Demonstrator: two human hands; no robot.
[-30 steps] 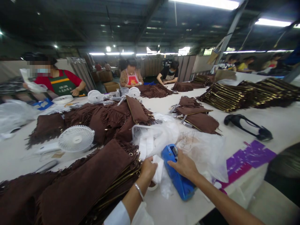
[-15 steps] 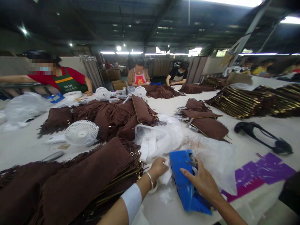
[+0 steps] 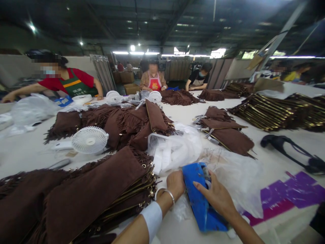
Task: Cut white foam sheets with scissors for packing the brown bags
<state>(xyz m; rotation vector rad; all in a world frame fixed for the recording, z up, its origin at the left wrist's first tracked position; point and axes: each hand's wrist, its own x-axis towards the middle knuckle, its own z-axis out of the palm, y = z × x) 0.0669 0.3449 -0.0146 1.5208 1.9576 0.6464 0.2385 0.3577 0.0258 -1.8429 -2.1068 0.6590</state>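
Note:
A blue tape dispenser (image 3: 197, 200) rests at a slant on the white table before me. My right hand (image 3: 218, 195) grips it from the right, thumb across its blue side and fingers toward the roll. At the dispenser's upper left edge is my left hand (image 3: 176, 183), closed, with the fingertips hidden; what they pinch, if anything, does not show. A bangle and a pale cuff sit on that arm. Left of it lies a stack of brown fringed pouches (image 3: 96, 193) with gold zips. Clear plastic bags (image 3: 230, 176) spread behind the dispenser.
A white hand fan (image 3: 89, 140) lies among more brown pouches (image 3: 122, 125). To the right are purple plastic packets (image 3: 294, 189), a black strap-like object (image 3: 286, 150) and stacked gold-edged pieces (image 3: 266, 112). Several co-workers sit across the table.
My left hand has moved up and right, against the dispenser's edge, with its fingers now hidden. My right hand keeps its hold on the dispenser. The view has shifted slightly.

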